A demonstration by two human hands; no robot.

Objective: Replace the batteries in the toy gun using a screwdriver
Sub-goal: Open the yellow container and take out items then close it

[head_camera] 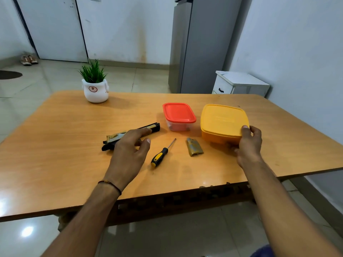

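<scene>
Two hands working | left hand [128, 151] resting spread on toy gun [154, 127], tabletop [65, 145] centre-left | right hand [249, 143] gripping yellow box [222, 121] corner; advisable: steadying base while lifting lid | screwdriver [160, 155] lying between.
</scene>
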